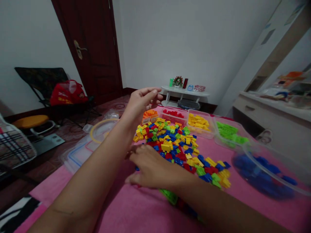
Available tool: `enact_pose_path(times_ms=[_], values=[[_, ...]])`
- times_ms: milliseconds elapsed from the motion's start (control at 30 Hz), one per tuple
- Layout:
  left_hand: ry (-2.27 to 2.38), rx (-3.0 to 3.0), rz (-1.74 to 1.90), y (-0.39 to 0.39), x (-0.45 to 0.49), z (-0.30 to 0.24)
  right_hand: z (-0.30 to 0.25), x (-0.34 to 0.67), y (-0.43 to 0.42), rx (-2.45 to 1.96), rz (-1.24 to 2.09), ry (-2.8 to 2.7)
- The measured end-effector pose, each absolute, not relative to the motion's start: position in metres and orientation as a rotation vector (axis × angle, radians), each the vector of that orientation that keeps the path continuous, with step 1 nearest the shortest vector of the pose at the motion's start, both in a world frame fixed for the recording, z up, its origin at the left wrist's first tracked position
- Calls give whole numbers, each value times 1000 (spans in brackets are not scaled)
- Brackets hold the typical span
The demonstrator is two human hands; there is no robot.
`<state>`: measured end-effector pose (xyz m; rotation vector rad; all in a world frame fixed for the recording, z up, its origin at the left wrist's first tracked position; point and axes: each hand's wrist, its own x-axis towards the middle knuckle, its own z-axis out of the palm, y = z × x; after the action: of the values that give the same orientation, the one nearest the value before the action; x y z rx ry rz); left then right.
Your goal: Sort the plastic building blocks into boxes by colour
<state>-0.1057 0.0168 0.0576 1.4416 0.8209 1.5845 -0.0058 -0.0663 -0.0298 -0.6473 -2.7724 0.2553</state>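
Note:
My left hand [147, 98] is raised in front of the boxes at the back, above the orange bricks [150, 113]. Its thumb and fingers are curled together; what they pinch, if anything, cannot be made out. Low over the pink cloth, my right hand [149, 165] reaches across to the left edge of the loose brick pile [173, 142]. The right thumb is spread away from the fingers, whose tips are partly hidden behind my left forearm. Yellow, blue, red and green toy bricks lie mixed in the pile.
Clear boxes hold red bricks [173, 113], yellow bricks [198, 122] and green bricks [229, 132]. A round clear tub [272, 171] with blue bricks stands at right. Lids [80, 153] are stacked at left. Behind is a small white table [184, 90].

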Motion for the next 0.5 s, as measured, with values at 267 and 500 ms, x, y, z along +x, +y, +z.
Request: enact_pose_path(times_ms=[267,500], values=[[1066,1682,1670,28,-118,53,-49,-11,-54,-901,-122,-2870],[1939,2164,1097,50,-125,26,-24,33,-54,-1306,-80,-2867]])
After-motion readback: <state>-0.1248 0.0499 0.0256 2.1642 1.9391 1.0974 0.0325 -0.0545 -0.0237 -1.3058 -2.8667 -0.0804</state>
